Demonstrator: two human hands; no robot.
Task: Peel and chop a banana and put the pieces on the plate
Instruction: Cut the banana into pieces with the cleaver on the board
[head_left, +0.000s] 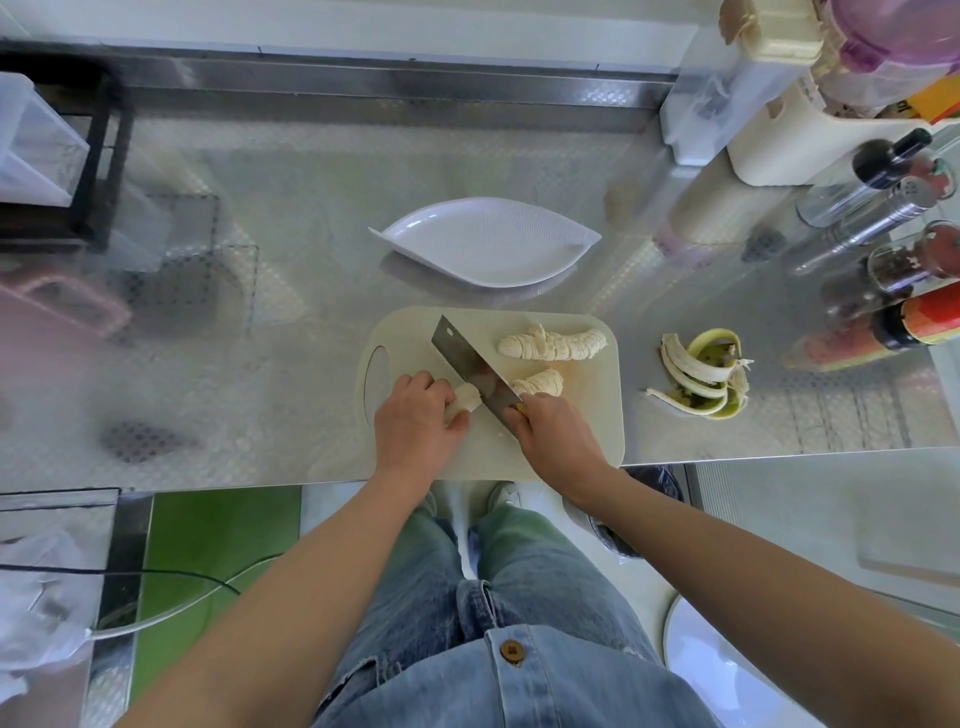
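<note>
On the beige cutting board (587, 431) my left hand (418, 423) holds a short unsliced banana stub (466, 399) with curled fingers. My right hand (558, 441) grips the handle of a cleaver (470, 364), whose blade stands on the board right against the stub. A row of cut slices (553, 345) lies at the board's far right, and a smaller stack of slices (537, 383) sits just right of the blade. The white leaf-shaped plate (485, 241) lies beyond the board and holds nothing.
The banana peel (701, 379) lies on the steel counter right of the board. Bottles and spice jars (883, 249) line the right edge, with a cream container (774, 130) behind them. A black rack (62, 156) stands at the far left. The counter's front edge runs under my wrists.
</note>
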